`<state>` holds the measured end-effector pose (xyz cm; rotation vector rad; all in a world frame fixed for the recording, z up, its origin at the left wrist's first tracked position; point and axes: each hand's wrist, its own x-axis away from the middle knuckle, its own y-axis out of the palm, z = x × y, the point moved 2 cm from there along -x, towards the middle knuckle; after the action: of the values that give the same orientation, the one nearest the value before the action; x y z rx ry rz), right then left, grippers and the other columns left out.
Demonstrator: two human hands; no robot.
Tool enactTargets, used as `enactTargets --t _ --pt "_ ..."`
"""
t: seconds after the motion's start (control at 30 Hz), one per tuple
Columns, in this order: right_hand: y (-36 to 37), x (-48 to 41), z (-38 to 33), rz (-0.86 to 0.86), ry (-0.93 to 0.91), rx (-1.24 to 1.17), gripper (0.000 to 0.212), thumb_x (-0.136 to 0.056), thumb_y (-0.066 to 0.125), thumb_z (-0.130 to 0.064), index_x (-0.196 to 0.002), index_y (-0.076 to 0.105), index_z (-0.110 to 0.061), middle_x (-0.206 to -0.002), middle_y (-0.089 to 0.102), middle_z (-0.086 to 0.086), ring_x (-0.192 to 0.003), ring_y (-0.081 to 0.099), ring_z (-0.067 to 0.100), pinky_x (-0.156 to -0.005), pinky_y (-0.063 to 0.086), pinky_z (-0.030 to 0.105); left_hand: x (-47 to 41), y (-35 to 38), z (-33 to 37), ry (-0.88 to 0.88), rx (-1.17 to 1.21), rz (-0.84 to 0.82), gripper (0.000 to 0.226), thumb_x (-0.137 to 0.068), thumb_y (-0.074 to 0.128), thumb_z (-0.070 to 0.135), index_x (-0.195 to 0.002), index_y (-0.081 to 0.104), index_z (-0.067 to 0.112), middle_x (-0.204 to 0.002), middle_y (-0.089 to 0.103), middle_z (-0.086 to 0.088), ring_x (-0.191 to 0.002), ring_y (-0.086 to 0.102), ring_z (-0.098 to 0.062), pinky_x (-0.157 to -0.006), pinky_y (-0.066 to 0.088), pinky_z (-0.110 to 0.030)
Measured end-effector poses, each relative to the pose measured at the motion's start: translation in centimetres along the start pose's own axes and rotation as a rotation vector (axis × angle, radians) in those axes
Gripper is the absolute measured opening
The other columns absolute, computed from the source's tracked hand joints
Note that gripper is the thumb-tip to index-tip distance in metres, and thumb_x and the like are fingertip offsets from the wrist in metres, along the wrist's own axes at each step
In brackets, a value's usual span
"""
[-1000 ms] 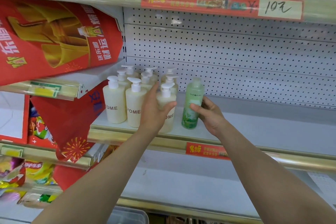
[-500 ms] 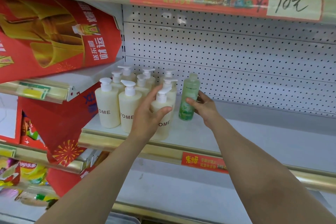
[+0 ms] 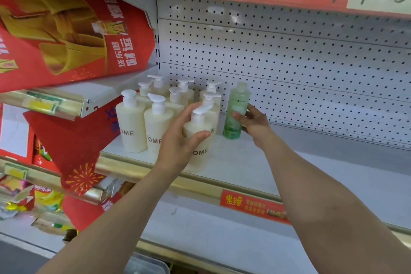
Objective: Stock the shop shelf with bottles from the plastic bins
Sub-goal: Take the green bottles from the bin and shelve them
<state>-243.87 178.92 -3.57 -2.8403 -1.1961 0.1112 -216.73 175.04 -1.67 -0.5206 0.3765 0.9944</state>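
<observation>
On the white shelf (image 3: 244, 169), a cream pump bottle (image 3: 200, 153) near the front edge is gripped by the left hand (image 3: 178, 140), with the thumb laid across its shoulder. Just to its right, a green bottle (image 3: 235, 111) is held upright by the right hand (image 3: 253, 121), whose fingers are wrapped behind it. Other pump bottles (image 3: 132, 122) are clustered close together at the left.

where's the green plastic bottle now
Head view: the translucent green plastic bottle stands on the white shelf, just right of the cream pump bottles, held by the right hand.
</observation>
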Motion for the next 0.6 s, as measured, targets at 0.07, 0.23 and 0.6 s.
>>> enactTargets --t 0.07,0.23,0.6 --pt "0.0 -0.1 -0.1 -0.016 0.010 0.001 0.063 -0.078 0.085 -0.020 -0.136 0.059 -0.023 -0.116 0.073 -0.001 -0.105 0.070 0.015 -0.092 0.057 0.034 0.0 -0.1 0.0 0.006 0.000 -0.004 0.063 -0.085 0.075 0.026 -0.137 0.046 0.045 -0.137 0.050 0.027 -0.122 0.047 0.003 -0.107 0.042 -0.035" --pt "0.2 0.5 -0.4 -0.008 0.045 0.075 0.063 -0.080 0.083 -0.029 -0.137 0.057 -0.024 -0.121 0.070 -0.001 -0.110 0.067 0.018 -0.100 0.053 0.040 0.0 0.0 0.1 0.004 -0.002 -0.003 0.062 -0.085 0.075 0.027 -0.139 0.046 0.041 -0.136 0.052 0.025 -0.122 0.047 0.004 -0.104 0.041 -0.025" --pt "0.4 10.1 -7.2 0.216 -0.041 0.500 0.079 -0.087 0.071 -0.049 -0.151 0.037 -0.019 -0.152 0.042 0.005 -0.136 0.045 0.022 -0.107 0.039 0.034 -0.3 -0.9 1.9 -0.073 -0.057 -0.086 0.073 -0.085 0.076 0.023 -0.147 0.040 0.027 -0.145 0.049 0.009 -0.131 0.044 -0.009 -0.107 0.036 -0.025"
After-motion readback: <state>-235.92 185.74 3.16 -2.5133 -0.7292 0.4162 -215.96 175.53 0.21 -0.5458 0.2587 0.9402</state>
